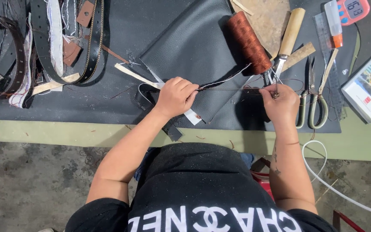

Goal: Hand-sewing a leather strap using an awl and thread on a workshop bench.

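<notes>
Both forearms reach forward from the body over the near edge of the bench (65, 133), elbows bent, hands level with each other above the black mat (86, 103). The left hand (174, 96) is curled into a loose fist, fingers folded in and pinching one end of a brown thread (228, 89). The thread runs taut and straight across to the right hand (282, 103), which is also closed, its fingertips gripping the other end together with a small metal piece; what that piece is cannot be told.

Under the thread lies a folded sheet of black leather (194, 47), and a dark strap (144, 96) with a pale strip sits beneath the left hand. A spool of brown thread (247, 36) lies just beyond the right hand, beside a wooden-handled knife (290, 32). Scissors (314, 99) lie just right of the right hand. Belts (44, 43) are heaped at the far left corner of the mat.
</notes>
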